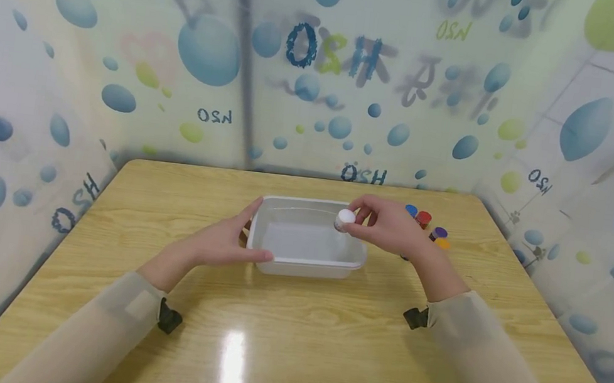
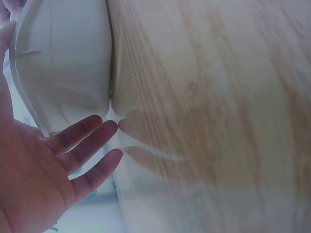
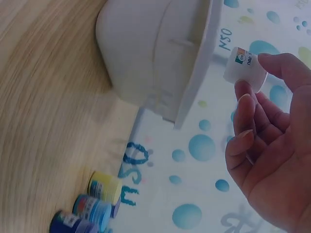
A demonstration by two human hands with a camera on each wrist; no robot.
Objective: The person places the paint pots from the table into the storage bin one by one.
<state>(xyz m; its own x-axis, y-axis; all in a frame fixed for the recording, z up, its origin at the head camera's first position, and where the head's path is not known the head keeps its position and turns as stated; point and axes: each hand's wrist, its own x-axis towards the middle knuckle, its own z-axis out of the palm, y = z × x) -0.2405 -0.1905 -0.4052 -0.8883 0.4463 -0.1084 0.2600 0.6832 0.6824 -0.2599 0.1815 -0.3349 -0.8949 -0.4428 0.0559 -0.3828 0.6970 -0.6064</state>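
I have the right hand (image 1: 386, 224) pinching a small white jar (image 1: 345, 218) above the tub (image 1: 306, 270), toward its two o'clock. The left hand (image 1: 221, 242) spreads across the tub's nine o'clock end, fingers extended, thumb on the rim. Coloured jars (image 1: 423, 219) stand on the table (image 1: 290, 335) near three o'clock, partly hidden, so I can't count them surely.

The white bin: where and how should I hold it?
Probably grip the white bin by its left rim, from the left, where the left hand is: the rim juts past the wall, and the right hand, holding the white jar, is at the right end.
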